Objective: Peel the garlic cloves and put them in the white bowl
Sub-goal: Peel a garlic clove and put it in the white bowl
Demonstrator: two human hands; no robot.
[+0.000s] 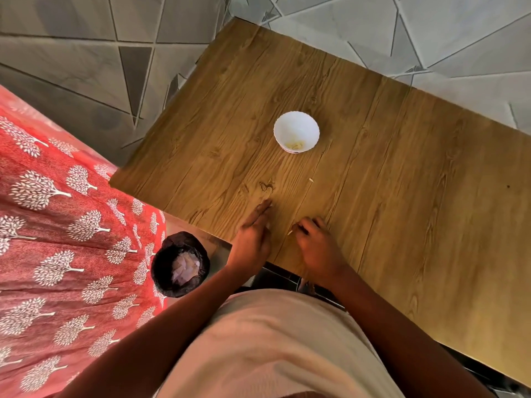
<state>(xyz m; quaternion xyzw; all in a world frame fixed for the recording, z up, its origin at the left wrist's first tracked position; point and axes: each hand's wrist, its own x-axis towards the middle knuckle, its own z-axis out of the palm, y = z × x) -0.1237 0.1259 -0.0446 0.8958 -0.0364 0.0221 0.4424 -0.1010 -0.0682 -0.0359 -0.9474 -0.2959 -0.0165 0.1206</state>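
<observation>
The white bowl (296,130) stands near the middle of the wooden table (402,168), with a few pale peeled garlic cloves (296,145) at its bottom. My left hand (253,239) lies flat on the table near the front edge, fingers stretched forward and together, holding nothing I can see. My right hand (314,242) rests beside it with fingers curled, pinching a thin pale sliver of garlic skin (290,232) that sticks out to the left. Another small scrap of skin (311,180) lies on the table between my hands and the bowl.
A small black-lined bin (180,264) with pale peelings inside stands on the floor left of the table's front corner. A red cloth with white tree prints (57,239) covers the left side. Grey tiled floor surrounds the table.
</observation>
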